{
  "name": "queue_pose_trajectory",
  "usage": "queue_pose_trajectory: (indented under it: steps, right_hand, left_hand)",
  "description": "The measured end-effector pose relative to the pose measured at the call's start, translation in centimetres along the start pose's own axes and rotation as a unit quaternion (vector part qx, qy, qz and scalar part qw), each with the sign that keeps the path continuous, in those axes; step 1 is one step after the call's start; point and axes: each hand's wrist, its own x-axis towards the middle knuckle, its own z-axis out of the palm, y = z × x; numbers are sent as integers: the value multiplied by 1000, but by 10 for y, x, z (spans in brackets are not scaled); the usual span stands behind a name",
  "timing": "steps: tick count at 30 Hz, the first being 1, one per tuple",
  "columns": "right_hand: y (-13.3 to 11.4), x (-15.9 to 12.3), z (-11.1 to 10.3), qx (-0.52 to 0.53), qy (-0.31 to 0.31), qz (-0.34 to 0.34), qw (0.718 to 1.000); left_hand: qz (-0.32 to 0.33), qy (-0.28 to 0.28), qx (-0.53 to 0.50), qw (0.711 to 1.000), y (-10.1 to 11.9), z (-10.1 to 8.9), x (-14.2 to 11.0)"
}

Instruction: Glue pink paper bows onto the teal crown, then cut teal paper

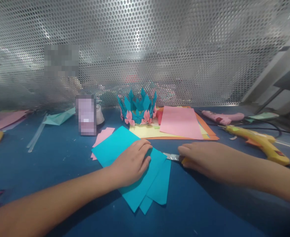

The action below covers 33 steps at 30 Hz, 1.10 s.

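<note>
Several sheets of turquoise paper [125, 144] lie overlapping and turned at angles on the blue tabletop. My left hand [132, 163] rests on the top sheet, its fingers slightly bent and the thumb apart, holding nothing. To the right, my right hand [196, 154] is closed around a utility knife [173, 157]. The knife's segmented blade points left, its tip at the right corner of the top sheet. Most of its handle is hidden in my fingers; a bit of yellow shows. Pink paper pieces [104, 136] stick out from under the turquoise sheets at the left.
Behind the sheets stands a turquoise paper crown [137, 107] with pink bows. Beside it lies a pile with a pink sheet [181, 121] on top. A yellow glue gun [261, 141] and a pink glue gun [221, 117] lie right. A perforated metal panel [140, 49] closes the back.
</note>
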Motion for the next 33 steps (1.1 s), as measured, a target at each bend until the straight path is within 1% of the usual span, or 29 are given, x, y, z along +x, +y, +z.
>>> queue_pose_trajectory:
  steps: [7,12,15,20,23,25,27,31,33]
  right_hand:
    - [5,3,-4,-5,-20,16,1000]
    - [12,5,0,-8,-23,7,1000]
    - [12,10,3,-14,-7,-3,1000]
    - [4,18,2,-22,21,-14,999]
    - [0,19,2,-5,27,-23,999]
    - [-1,20,4,4,37,-33,999]
    - [-1,21,9,1,52,-44,998]
    - [1,22,17,-10,91,-64,994]
    - [1,22,18,-10,98,-70,993]
  left_hand:
    - [3,-10,9,1000,-1,-2,0]
    - [3,-9,9,1000,-2,-1,-1]
    - [2,-2,2,1000,-3,-1,-1]
    - [2,4,-16,1000,-3,-1,-2]
    - [-25,12,-8,1000,-4,0,-2]
    - [-47,24,14,999,-4,2,-2]
    - [-55,30,42,997,-3,3,-2]
    - [-56,21,67,996,-4,2,-3]
    - [-52,6,68,996,-7,-2,-3]
